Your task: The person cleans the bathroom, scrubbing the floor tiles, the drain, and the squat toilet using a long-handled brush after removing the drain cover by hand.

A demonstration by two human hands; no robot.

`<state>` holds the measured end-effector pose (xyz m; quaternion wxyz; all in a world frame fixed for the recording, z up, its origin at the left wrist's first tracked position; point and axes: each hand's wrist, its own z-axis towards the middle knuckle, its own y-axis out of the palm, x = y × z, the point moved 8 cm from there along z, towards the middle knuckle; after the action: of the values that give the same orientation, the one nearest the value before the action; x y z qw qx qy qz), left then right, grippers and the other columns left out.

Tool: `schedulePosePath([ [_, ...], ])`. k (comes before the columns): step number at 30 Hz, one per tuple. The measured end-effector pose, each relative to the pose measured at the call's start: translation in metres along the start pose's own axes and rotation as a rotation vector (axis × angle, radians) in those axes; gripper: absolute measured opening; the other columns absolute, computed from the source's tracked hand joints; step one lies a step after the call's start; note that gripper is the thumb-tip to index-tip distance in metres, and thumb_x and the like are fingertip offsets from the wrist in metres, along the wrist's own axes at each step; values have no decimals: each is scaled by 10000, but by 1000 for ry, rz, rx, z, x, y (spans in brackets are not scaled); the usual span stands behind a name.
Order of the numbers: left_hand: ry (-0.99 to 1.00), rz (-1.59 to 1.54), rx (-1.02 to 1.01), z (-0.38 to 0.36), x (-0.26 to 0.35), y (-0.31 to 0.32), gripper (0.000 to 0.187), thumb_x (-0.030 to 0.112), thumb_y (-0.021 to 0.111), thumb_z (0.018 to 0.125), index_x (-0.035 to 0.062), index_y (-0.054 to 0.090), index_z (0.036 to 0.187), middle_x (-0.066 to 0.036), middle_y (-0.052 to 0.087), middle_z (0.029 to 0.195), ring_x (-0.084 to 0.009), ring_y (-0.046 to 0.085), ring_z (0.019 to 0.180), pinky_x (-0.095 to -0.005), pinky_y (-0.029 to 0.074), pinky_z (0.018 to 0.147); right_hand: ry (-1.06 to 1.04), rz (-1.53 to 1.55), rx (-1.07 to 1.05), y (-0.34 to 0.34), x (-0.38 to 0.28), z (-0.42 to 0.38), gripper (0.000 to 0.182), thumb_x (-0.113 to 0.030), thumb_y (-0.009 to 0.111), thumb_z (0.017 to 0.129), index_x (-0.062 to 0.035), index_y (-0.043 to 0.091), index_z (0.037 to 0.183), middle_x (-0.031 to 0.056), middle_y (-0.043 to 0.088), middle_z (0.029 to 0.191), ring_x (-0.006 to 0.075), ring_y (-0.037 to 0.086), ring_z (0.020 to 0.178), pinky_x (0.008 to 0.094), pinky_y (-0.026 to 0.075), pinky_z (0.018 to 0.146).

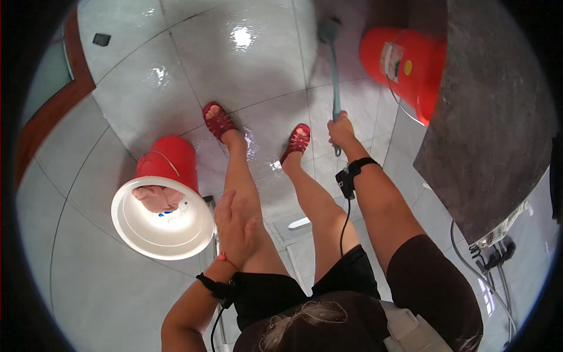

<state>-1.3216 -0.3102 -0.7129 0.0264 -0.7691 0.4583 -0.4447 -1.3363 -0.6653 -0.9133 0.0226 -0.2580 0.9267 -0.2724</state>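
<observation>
My right hand (342, 130) is wrapped round the grey-green handle of a long-handled scrub brush (335, 73). Its dark head touches the tiled floor at the top of the head view, left of a red bucket (381, 56). Nothing is in my left hand (233, 226), which lies over my leg with the fingers stretched out. Just left of that hand is a white basin (163, 249), resting on a second red bucket (182, 154). A pinkish cloth (157, 198) lies in the basin.
Wet, shiny grey tiles (252, 76) surround my feet in red sandals. A dark stone-like slab (487, 129) juts in at the right, with hoses (501, 276) below it. A small dark square (101, 39) lies near a brown door frame (82, 53) at upper left.
</observation>
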Motion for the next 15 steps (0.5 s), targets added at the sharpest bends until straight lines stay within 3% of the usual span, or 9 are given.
schedulePosePath([
  [1,12,0,-11,1,1,6,391,197,492,835,18,491,1183,-245,359,1332,-413,348,1222,-464,245,1036,128,243,-22,2,26,-4,380,-150,529,842,8,341,1132,190,589,766,303,635,667,414,536,500],
  [2,9,8,-21,1,1,10,396,225,509,839,20,493,1177,-231,360,1328,-414,342,1221,-476,242,1032,135,254,-18,4,35,-13,380,-150,529,842,8,341,1132,190,589,766,303,635,667,414,536,500],
  [4,11,25,-43,-3,5,16,403,253,525,842,23,494,1171,-216,361,1325,-415,335,1220,-488,239,1027,231,428,-127,23,50,-38,396,-156,562,842,37,333,1100,147,550,724,227,600,564,350,510,385],
  [5,16,31,-50,-2,7,18,407,249,528,842,22,488,1177,-217,363,1324,-411,339,1218,-488,242,1024,123,485,-147,33,52,-40,449,-211,579,846,54,324,1102,137,553,727,225,571,512,366,520,413],
  [7,32,46,-60,0,12,23,410,245,530,843,21,481,1183,-218,364,1323,-407,343,1217,-487,246,1021,32,589,-215,48,44,-56,364,-252,572,868,-18,366,1056,100,527,696,177,527,454,335,497,413],
  [10,60,66,-54,0,11,31,399,217,530,848,16,475,1188,-220,380,1311,-404,362,1200,-483,260,1010,-154,795,-352,39,5,-102,373,-239,581,855,48,420,1029,97,542,638,169,537,460,315,436,363],
  [13,77,84,-56,-3,11,43,408,208,532,863,1,456,1206,-217,407,1290,-405,384,1173,-466,282,996,-206,885,-450,41,-8,-139,312,-219,575,855,35,458,994,84,533,597,157,522,433,301,413,367],
  [15,-190,-269,-209,-3,-3,64,432,237,527,889,-6,432,1233,-198,426,1290,-390,404,1166,-442,297,990,-241,816,-582,50,-8,-169,346,-226,579,871,-3,417,1081,56,498,652,149,509,435,296,430,382],
])
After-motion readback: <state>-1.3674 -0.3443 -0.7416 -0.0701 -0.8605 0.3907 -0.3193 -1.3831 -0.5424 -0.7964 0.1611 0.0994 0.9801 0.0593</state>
